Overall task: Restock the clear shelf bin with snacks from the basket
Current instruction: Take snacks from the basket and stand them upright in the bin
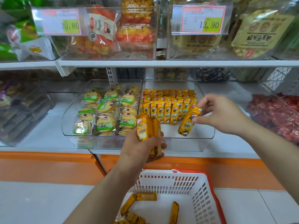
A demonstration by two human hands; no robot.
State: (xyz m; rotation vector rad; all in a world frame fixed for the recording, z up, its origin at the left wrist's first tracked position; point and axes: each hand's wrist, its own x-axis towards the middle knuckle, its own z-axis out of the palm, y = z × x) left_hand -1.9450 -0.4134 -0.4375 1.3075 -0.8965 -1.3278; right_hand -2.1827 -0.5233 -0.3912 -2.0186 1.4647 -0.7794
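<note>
Green-labelled biscuit packs (106, 109) sit below a 20.80 price tag (56, 21).

I have just one camera to look through, and it sits on the person's head. It faces forward and tips down at a shop shelf (48, 131). It is very near, so the clear bin (205, 126) sits in the middle of the picture. The white basket (169, 181) shows at the bottom, right under the camera (the lens is wide, so lines bend near the edges).
</note>
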